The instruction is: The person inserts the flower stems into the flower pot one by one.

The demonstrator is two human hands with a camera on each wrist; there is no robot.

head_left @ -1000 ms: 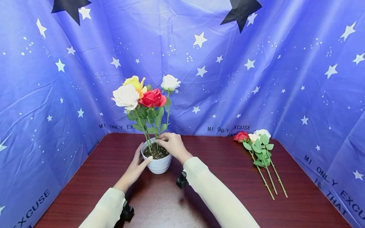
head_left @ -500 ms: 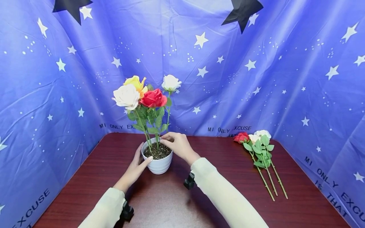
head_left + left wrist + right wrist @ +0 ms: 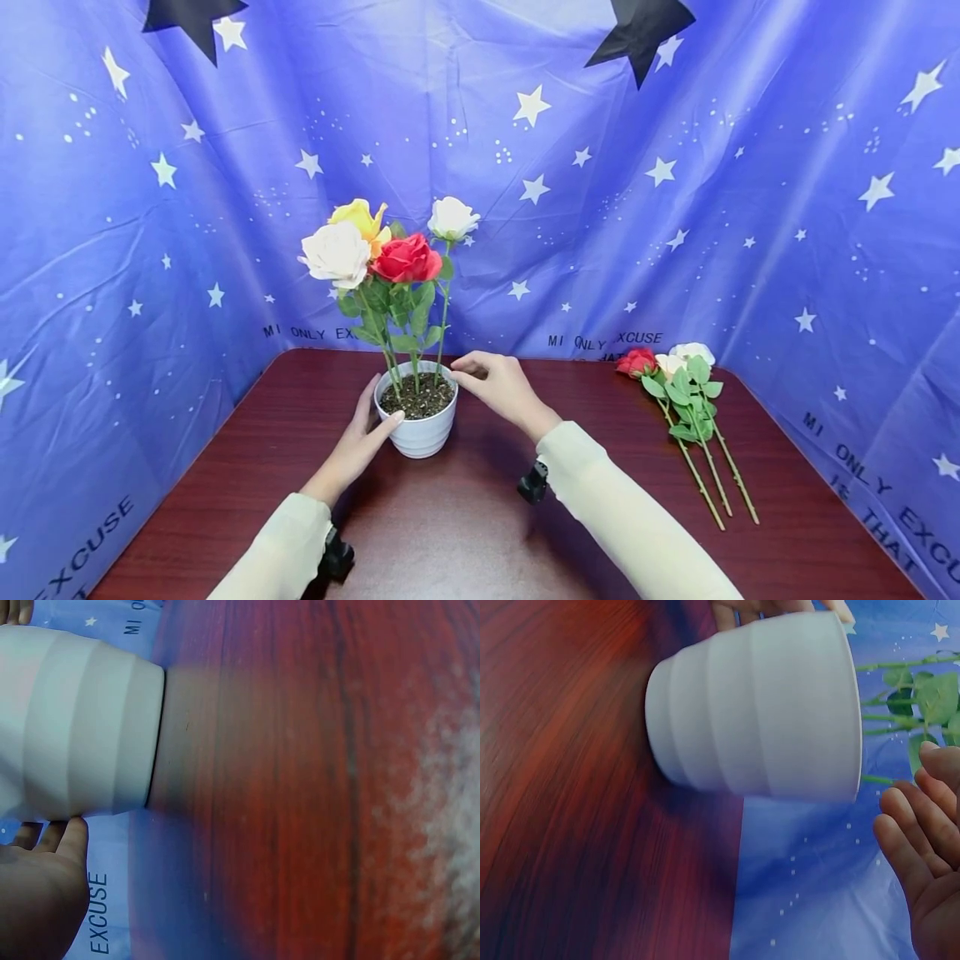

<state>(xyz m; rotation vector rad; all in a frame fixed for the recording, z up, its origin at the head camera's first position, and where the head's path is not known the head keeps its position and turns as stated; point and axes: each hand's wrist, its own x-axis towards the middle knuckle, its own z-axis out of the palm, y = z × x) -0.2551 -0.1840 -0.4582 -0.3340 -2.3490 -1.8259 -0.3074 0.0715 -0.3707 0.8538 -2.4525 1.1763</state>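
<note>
A white flowerpot [image 3: 422, 435] of dark soil [image 3: 423, 400] stands upright on the table. Rising from it are a large white rose [image 3: 337, 255], a yellow rose [image 3: 358, 218], a red rose [image 3: 407, 258] and a smaller white rose [image 3: 453, 218] at the right. My left hand [image 3: 358, 442] holds the pot's left side, thumb by the front rim and fingers along the wall. Beside the right rim is my right hand [image 3: 501, 385], its fingers loosely bent and holding nothing. The right wrist view shows those fingertips [image 3: 889, 825] apart from the nearest stem [image 3: 876, 779].
On the table's right lie several cut roses: a red one [image 3: 637, 362], a pale one [image 3: 670, 364] and a white one [image 3: 693, 352], stems pointing forward. A blue star-patterned cloth [image 3: 570, 250] closes off the back and sides of the dark red table [image 3: 247, 467].
My right hand has let go near the right white rose's stem and moved right, past the rim. The left hand stays on the pot.
</note>
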